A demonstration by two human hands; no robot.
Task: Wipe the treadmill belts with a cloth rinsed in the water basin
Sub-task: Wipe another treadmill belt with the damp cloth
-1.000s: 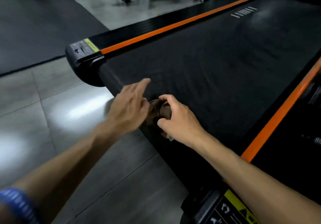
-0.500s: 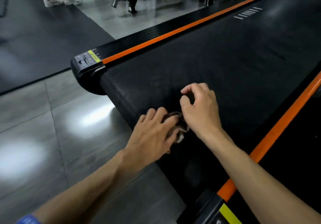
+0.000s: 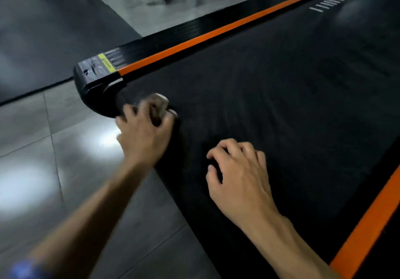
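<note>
Cloth [image 3: 159, 107]: bunched, clenched in left hand [image 3: 144, 136] fingers at near-left corner of treadmill belt [image 3: 270, 88], beside black end cap [image 3: 95, 88]. Right hand [image 3: 240, 177]: fingers curled loosely, grasping nothing, resting on belt.

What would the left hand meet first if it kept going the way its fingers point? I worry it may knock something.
Probably the black end cap at the belt's rear corner: the left hand, shut on the cloth, points straight at it. Motion blur makes the gap unclear.
</note>
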